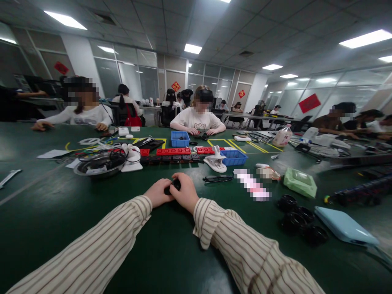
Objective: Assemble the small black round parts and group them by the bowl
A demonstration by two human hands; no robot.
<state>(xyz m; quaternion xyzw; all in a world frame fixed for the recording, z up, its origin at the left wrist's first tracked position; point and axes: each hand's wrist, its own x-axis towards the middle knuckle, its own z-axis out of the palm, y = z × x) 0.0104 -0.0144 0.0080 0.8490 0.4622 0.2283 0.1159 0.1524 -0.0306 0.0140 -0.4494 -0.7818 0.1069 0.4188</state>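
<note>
Both my hands meet over the green table (165, 245), closed around a small black rounded part (175, 185). My left hand (159, 192) grips it from the left side, and my right hand (186, 191) wraps over it from the right with the thumb on top. Most of the part is covered by my fingers, so its exact kind is hidden. To the right sit several black ring-shaped parts (293, 222), slightly blurred. A pair of black-framed glasses (218, 179) lies just beyond my right hand.
Ahead stand a white clip-on stand (215, 161), red power strips (173, 151), blue bins (234, 157) (180, 139) and a metal bowl (92, 172) with cables. On the right lie a green tissue pack (300, 182) and a light-blue case (344, 224). A person (199, 118) works opposite.
</note>
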